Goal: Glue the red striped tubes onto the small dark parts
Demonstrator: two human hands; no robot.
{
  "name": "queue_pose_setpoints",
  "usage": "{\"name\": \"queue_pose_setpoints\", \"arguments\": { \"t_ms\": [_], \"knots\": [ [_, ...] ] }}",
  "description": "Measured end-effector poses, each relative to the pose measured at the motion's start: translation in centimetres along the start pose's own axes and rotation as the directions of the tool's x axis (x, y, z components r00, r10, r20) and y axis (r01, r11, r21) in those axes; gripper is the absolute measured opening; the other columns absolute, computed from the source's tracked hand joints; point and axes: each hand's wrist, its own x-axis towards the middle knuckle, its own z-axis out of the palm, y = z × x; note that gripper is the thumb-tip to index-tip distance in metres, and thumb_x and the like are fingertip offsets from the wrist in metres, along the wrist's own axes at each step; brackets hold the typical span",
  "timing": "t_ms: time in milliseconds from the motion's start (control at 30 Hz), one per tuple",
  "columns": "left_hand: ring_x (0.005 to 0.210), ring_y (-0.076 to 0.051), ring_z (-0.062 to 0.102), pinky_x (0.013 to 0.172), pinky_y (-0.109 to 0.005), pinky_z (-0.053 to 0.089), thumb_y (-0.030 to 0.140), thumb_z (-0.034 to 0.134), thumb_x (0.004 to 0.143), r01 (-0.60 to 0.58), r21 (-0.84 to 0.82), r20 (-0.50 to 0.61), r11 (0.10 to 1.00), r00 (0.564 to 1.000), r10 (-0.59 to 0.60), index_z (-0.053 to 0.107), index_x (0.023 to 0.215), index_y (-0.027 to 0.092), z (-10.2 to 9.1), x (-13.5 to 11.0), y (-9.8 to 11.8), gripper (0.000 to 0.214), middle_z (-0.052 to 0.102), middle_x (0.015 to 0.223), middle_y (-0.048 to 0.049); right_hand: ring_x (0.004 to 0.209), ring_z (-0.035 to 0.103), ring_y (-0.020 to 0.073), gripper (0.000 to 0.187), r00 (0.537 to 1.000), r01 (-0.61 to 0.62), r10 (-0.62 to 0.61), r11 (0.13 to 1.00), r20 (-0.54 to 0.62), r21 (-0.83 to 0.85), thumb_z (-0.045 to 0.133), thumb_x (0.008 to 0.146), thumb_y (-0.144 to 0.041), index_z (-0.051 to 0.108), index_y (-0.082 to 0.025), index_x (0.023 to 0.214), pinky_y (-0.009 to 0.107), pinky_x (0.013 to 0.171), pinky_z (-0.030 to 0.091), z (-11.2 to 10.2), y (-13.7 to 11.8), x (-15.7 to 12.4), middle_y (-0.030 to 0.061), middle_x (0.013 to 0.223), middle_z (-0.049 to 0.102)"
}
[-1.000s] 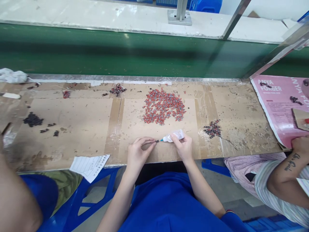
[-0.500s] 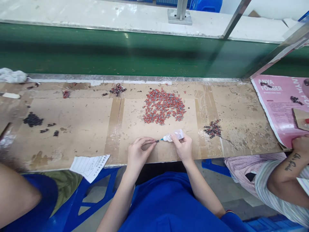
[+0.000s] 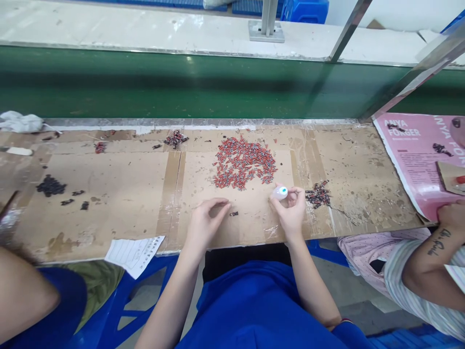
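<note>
Fingers of the right hand (image 3: 290, 213) close round a small glue bottle (image 3: 280, 193), its blue tip facing up, between the red pile (image 3: 243, 162) and a dark pile (image 3: 318, 195). The left hand (image 3: 205, 223) rests loosely curled on the cardboard (image 3: 127, 194), holding nothing, with a small dark piece (image 3: 234, 213) just beside it.

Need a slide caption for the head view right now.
Right hand holds a small bottle; left hand rests beside a dark piece on the cardboard, a pile of red pieces beyond.
</note>
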Motion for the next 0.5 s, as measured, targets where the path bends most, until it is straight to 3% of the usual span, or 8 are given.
{"name": "queue_pose_setpoints", "arguments": {
  "t_ms": [133,267,433,500],
  "knots": [
    [0.089,-0.025,0.066,0.09,-0.043,0.049,0.036,0.062,0.084,-0.098,0.209,-0.011,0.973,0.995,0.102,0.071,0.084,0.019,0.7,2.9,0.4,0.019,0.074,0.09,-0.0075,0.1,0.067,0.0225,0.052,0.999,-0.012,0.018,0.993,0.051,-0.12,0.08,0.064,-0.028,0.045,-0.024,0.102,0.042,0.096,0.048,0.0,0.6,0.2,0.0094,0.105,0.07],
    [0.09,-0.027,0.062,0.087,-0.042,0.047,0.034,0.059,0.086,-0.126,0.372,-0.004,0.919,0.99,0.138,0.07,0.084,0.018,1.8,4.7,0.7,0.019,0.071,0.09,-0.0089,0.11,0.062,0.0255,0.069,0.979,0.193,-0.201,0.953,-0.011,-0.235,0.083,0.062,-0.032,0.044,-0.022,0.119,0.043,0.094,0.049,-0.3,0.1,-0.8,0.0132,0.119,0.063],
    [0.086,-0.026,0.059,0.082,-0.04,0.045,0.025,0.048,0.091,-0.145,0.454,-0.011,0.879,0.986,0.169,0.066,0.082,0.018,2.3,5.2,0.3,0.021,0.068,0.087,-0.01,0.089,0.066,0.0217,0.044,0.868,0.434,-0.49,0.825,-0.076,-0.361,0.076,0.072,-0.028,0.052,-0.021,0.109,0.037,0.074,0.054,-0.6,-1.4,-3.6,0.0075,0.098,0.066],
    [0.085,-0.026,0.058,0.079,-0.039,0.045,0.023,0.046,0.092,-0.18,0.458,-0.032,0.87,0.975,0.219,0.063,0.083,0.018,2.1,4.8,0.4,0.02,0.067,0.088,-0.01,0.074,0.065,0.0184,0.028,0.873,0.455,-0.487,0.828,-0.018,-0.326,0.073,0.075,-0.026,0.057,-0.022,0.098,0.033,0.065,0.054,-0.1,-2.1,-4.7,0.0042,0.084,0.067]
  ]
}}
